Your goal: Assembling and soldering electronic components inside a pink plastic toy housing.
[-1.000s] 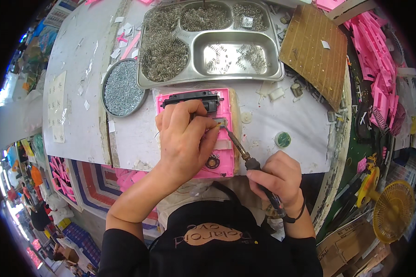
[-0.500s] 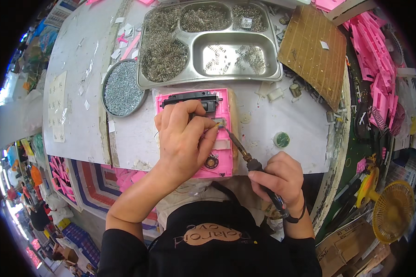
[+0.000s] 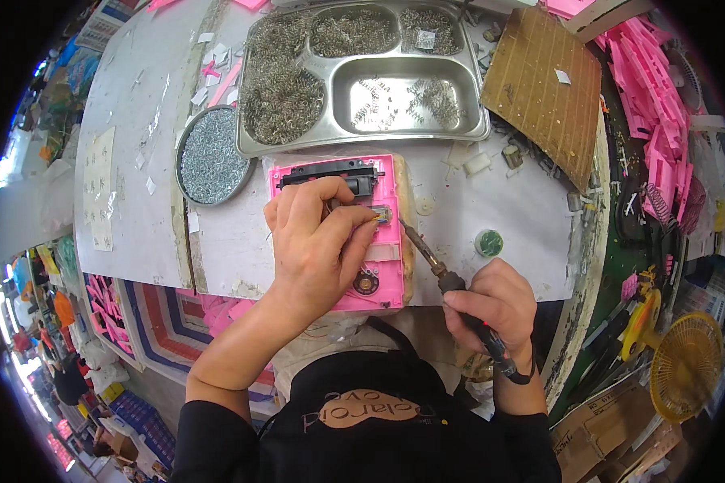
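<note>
A pink plastic housing (image 3: 391, 274) lies open side up on a padded block at the table's near edge. My left hand (image 3: 314, 245) rests over it, thumb and forefinger pinched on what looks like a thin yellow wire beside a small silvery part (image 3: 383, 213). The palm hides much of the housing's left half. Long black parts (image 3: 362, 185) sit along its far end, and a round dark part (image 3: 366, 282) is nearer me. Closed round the handle of a soldering iron (image 3: 432, 264), my right hand (image 3: 499, 310) is right of the housing. The iron's tip stands apart from the silvery part.
Beyond the housing is a metal compartment tray (image 3: 362, 138) of springs. A round dish (image 3: 248, 181) of small metal pieces stands left of it. To the right lie a small green-topped round item (image 3: 489, 243), a brown board (image 3: 544, 88), pink parts (image 3: 644, 97) and a yellow fan (image 3: 685, 366).
The soldering iron's tip has drawn back to the right, away from the silvery part, as my right hand moved slightly right. My left hand keeps its pinch, almost unmoved.
</note>
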Demonstrator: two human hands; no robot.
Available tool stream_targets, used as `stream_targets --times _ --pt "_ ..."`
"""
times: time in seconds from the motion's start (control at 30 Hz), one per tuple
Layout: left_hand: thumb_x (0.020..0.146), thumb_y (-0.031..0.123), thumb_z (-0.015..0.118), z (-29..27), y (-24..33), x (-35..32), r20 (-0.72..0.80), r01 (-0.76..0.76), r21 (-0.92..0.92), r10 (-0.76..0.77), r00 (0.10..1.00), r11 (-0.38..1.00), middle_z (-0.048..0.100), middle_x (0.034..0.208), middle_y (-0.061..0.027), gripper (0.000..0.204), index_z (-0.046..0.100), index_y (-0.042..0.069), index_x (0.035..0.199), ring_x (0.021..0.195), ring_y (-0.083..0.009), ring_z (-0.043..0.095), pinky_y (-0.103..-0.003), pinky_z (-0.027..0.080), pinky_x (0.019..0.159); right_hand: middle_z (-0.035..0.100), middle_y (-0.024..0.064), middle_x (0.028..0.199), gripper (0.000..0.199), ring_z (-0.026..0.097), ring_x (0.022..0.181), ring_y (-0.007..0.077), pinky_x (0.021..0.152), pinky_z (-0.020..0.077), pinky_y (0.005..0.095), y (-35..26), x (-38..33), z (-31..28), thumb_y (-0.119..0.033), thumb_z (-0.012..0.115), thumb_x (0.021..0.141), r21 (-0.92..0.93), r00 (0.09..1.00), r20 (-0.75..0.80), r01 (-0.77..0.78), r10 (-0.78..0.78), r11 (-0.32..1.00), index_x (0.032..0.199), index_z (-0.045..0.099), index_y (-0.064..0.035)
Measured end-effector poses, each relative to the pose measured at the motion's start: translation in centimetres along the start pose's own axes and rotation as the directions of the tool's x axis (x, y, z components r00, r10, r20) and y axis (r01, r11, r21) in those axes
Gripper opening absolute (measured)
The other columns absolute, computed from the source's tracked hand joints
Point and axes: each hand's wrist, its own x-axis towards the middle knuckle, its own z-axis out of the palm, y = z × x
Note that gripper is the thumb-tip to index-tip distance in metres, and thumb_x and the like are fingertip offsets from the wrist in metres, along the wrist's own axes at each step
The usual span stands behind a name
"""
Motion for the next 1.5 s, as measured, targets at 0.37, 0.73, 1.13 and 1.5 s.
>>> stream_targets --times 0.37,0.73,1.13,1.5 --pt "0.079 0.013 0.076 -0.6 1.1 1.6 0.127 -0.021 0.143 0.003 0.992 0.989 0.055 0.101 -0.0053 0.010 0.071 0.012 0.087 0.091 -0.0256 0.053 -0.043 0.035 0.086 0.051 0.0005 0.068 0.044 0.049 0.057 0.0193 0.050 0.0400 0.0295 0.8 0.6 0.2 0.006 0.082 0.062 -0.007 1.000 -0.005 -0.029 0.029 1.000 0.102 0.074 -0.0118" --pt "0.078 0.014 0.076 -0.6 1.5 1.9 0.160 -0.037 0.209 0.003 0.987 0.977 0.054 0.100 -0.0042 0.011 0.069 0.014 0.086 0.093 -0.0248 0.052 -0.043 0.034 0.086 0.052 -0.0003 0.069 0.047 0.050 0.057 0.0191 0.050 0.0412 0.0293 1.3 0.8 0.7 0.003 0.083 0.063 -0.018 0.999 0.024 -0.034 0.035 0.999 0.105 0.074 -0.0148" --pt "0.078 0.013 0.077 -0.4 1.1 1.6 0.151 -0.039 0.189 0.010 0.988 0.981 0.055 0.101 -0.0043 0.013 0.070 0.014 0.089 0.093 -0.0246 0.052 -0.042 0.034 0.087 0.051 -0.0001 0.066 0.047 0.049 0.057 0.0196 0.050 0.0408 0.0301 1.4 0.9 0.8 0.004 0.083 0.064 0.001 0.999 0.019 -0.026 0.026 1.000 0.106 0.073 -0.0135" --pt "0.076 0.014 0.078 -0.4 1.4 1.8 0.151 -0.069 0.216 0.036 0.988 0.974 0.054 0.102 -0.0045 0.017 0.069 0.014 0.090 0.093 -0.0249 0.052 -0.043 0.034 0.088 0.053 0.0008 0.067 0.046 0.050 0.057 0.0209 0.050 0.0419 0.0312 1.2 1.4 0.9 0.005 0.082 0.064 0.007 0.999 0.049 -0.010 0.009 1.000 0.105 0.072 -0.0120"
